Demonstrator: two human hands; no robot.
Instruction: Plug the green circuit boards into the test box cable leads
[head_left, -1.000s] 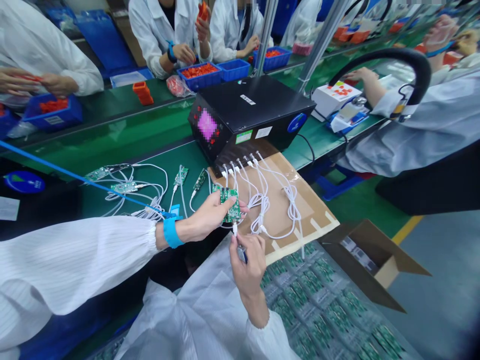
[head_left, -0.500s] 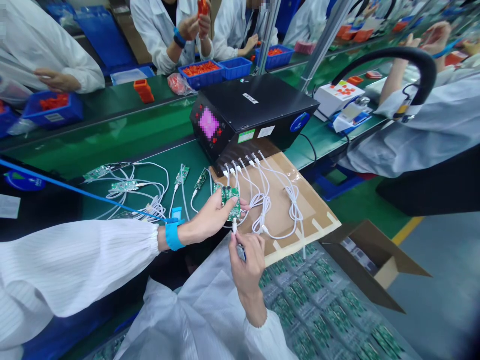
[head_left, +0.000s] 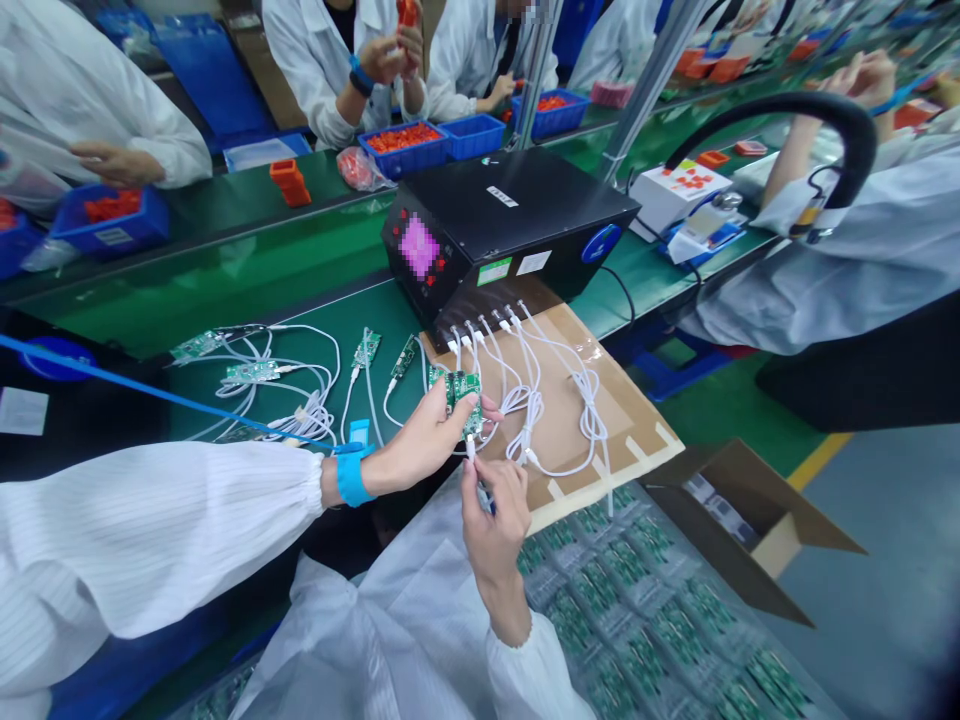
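Note:
My left hand (head_left: 427, 435) pinches a small green circuit board (head_left: 463, 395) above the bench edge. Just below it, my right hand (head_left: 495, 520) is closed on the plug end of a white cable (head_left: 471, 450), which touches the board's lower edge. Several more white cables (head_left: 525, 390) run from the front of a black tester box (head_left: 502, 225) across a brown cardboard sheet (head_left: 600, 350). Other green boards (head_left: 247, 373) lie plugged into cables on the green mat at the left. A blue wrist strap (head_left: 349, 475) with a blue cord is on my left wrist.
A tray of green boards in clear pockets (head_left: 645, 620) lies at lower right, beside an open cardboard box (head_left: 757, 520). Other people in white coats work across the green conveyor (head_left: 225, 270) with blue bins (head_left: 405, 145) of orange parts. A black hose (head_left: 825, 110) arches at right.
My hands have drawn slightly closer together, bringing the cable plug up to the board's lower edge. The view has shifted a little; the people opposite have moved their hands.

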